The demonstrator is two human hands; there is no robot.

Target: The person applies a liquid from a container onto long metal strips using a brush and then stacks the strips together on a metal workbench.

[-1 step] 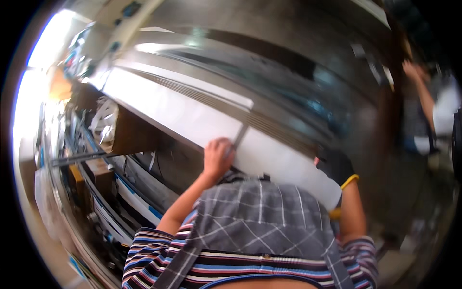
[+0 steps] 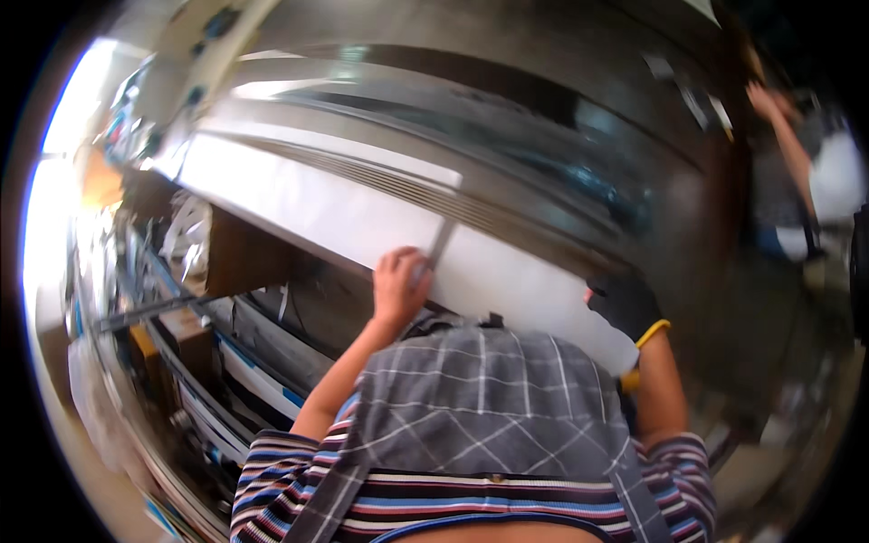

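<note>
A long white panel [image 2: 299,195] slants across in front of me, with a grey strip [image 2: 442,242] crossing it and a nearer white section [image 2: 525,290] to the right. My left hand [image 2: 401,285] is bare, its fingers curled at the panel's near edge by the end of the grey strip. What lies under the fingers is hidden. My right hand [image 2: 626,309] wears a black glove with a yellow cuff. It is closed beside the right end of the thin ribbed strips [image 2: 380,185], one pale fingertip showing; blur hides what it grips.
Long profiles and strips [image 2: 244,362] are stacked on a rack at my left, near a brown box [image 2: 240,249] and a clear plastic bag [image 2: 187,235]. Another person's arm [image 2: 787,136] reaches in at far right. A pale machine frame [image 2: 204,54] stands upper left.
The whole scene has shifted slightly left and up in view. Both hands keep their places at the panel.
</note>
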